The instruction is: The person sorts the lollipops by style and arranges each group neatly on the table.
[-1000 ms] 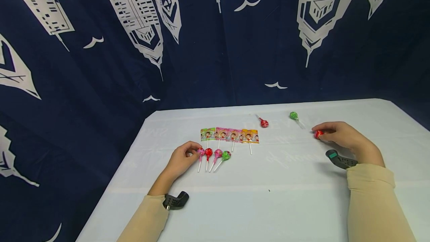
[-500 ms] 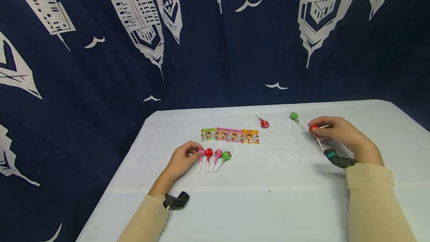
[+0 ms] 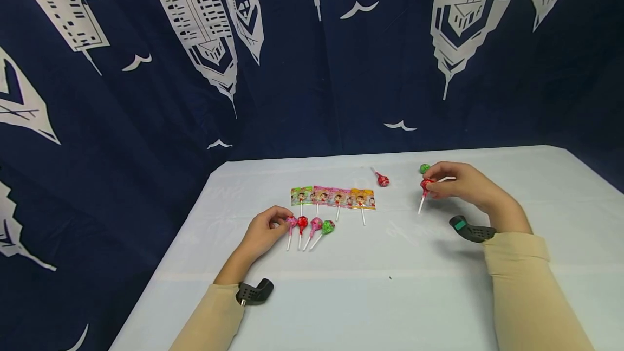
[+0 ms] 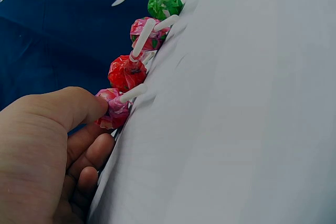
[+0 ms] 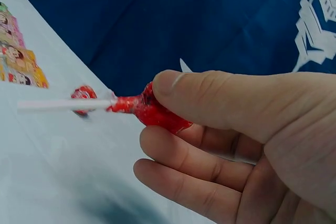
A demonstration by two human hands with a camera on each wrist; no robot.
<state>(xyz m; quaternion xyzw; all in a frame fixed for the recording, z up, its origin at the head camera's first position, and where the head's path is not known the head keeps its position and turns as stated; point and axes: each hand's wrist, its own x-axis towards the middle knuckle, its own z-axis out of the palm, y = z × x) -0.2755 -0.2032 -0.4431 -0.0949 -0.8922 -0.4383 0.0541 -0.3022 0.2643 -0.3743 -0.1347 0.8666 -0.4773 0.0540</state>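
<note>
My right hand point(image 3: 463, 184) holds a red-wrapped lollipop point(image 3: 426, 184) by its ball between thumb and fingers. In the right wrist view this red lollipop's white stick point(image 5: 63, 105) points away from the palm. At the left end of a short row, my left hand point(image 3: 263, 234) pinches the ball of a pink lollipop point(image 4: 118, 111), its thumb on the wrapper. Beside it in the row lie a red lollipop point(image 3: 303, 224), another pink lollipop point(image 3: 316, 225) and a green lollipop point(image 3: 328, 227), sticks toward the person.
Behind the row lie flat lollipops in green, pink and orange wrappers point(image 3: 338, 197). Farther back are a red lollipop point(image 3: 383, 181) and a green lollipop point(image 3: 424, 169), the latter partly hidden by the right hand. A dark blue printed curtain point(image 3: 292, 96) hangs behind the white table point(image 3: 365, 307).
My right hand has lifted the red lollipop and carried it to the left, and its stick now points down toward the person. The left hand stays at the pink lollipop.
</note>
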